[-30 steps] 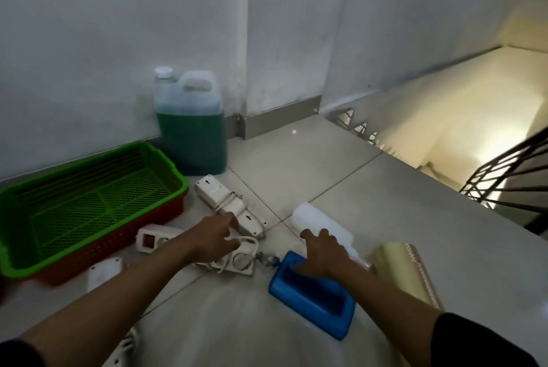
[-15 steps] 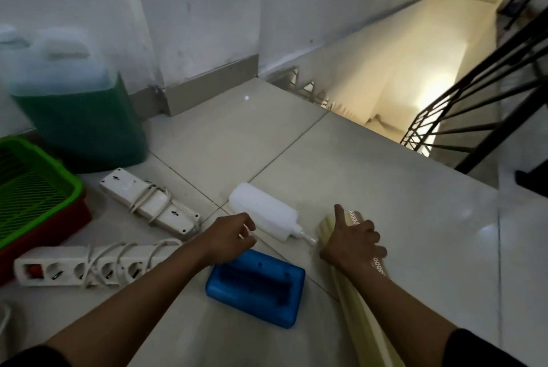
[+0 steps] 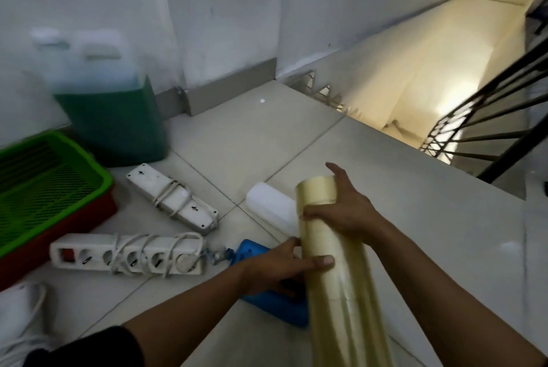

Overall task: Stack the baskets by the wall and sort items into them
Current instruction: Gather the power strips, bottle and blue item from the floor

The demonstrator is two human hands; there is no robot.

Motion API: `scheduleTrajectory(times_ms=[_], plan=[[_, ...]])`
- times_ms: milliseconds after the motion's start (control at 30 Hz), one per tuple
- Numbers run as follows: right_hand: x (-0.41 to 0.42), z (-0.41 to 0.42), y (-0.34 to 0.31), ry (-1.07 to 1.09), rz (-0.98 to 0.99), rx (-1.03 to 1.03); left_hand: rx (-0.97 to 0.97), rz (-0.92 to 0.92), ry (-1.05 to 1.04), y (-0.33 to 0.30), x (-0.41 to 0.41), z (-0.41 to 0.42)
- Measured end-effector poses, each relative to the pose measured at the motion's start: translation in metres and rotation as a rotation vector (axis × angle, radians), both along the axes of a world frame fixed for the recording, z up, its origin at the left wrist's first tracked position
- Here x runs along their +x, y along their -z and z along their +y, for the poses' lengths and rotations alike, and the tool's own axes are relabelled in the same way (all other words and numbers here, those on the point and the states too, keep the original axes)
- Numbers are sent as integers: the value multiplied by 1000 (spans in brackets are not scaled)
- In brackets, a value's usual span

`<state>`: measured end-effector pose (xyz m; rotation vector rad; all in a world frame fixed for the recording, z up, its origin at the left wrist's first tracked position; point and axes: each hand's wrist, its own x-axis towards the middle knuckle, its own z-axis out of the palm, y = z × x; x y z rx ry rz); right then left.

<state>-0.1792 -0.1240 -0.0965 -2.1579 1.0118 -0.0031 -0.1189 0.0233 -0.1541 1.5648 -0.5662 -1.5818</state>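
Observation:
A green basket point(image 3: 47, 183) sits nested in a red basket point(image 3: 59, 233) on the floor at the left, near the wall. Both hands hold a long stack of clear tape rolls point(image 3: 341, 272) lifted off the floor: my right hand point(image 3: 347, 209) grips its upper end and my left hand point(image 3: 281, 266) holds its middle. Under it lie a blue plastic box point(image 3: 267, 304) and a white bottle point(image 3: 269, 206). Two white power strips with wound cords lie between basket and box, one near the jug point(image 3: 172, 199) and one closer to me point(image 3: 127, 254).
A large jug of green liquid point(image 3: 109, 106) stands against the wall behind the baskets. Another white power strip point(image 3: 20, 316) lies at the bottom left. A stairwell opening point(image 3: 415, 70) with a black railing point(image 3: 489, 117) drops away at the right.
My right hand has lifted the stack of tape rolls off the floor, and my left hand has moved from the white bottle onto the stack. The view shifted right.

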Motion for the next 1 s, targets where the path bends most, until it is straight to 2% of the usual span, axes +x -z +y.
scheduleTrajectory(times_ms=[100, 233, 500, 567, 633, 700, 767, 900, 1000], plan=[[30, 28, -9, -12, -132, 119, -133, -8, -266, -8, 7, 22], [71, 79, -14, -89, -239, 259, -97, -198, -517, -25, 33, 78], [118, 200, -20, -268, -341, 601, 160, -689, -590, -59, 85, 226], [128, 224, -14, -365, -335, 702, 209, -733, -617, -64, 92, 268], [137, 247, -6, -509, -273, 704, 273, -774, -637, -68, 93, 313], [140, 270, 4, -563, -184, 671, 390, -821, -644, -67, 89, 356], [138, 293, 19, -585, -36, 642, 518, -848, -657, -61, 79, 400], [126, 328, 55, -772, 339, 548, 722, -852, -643, -42, 56, 477], [114, 357, 83, -763, 522, 589, 844, -795, -576, -27, 41, 514]])
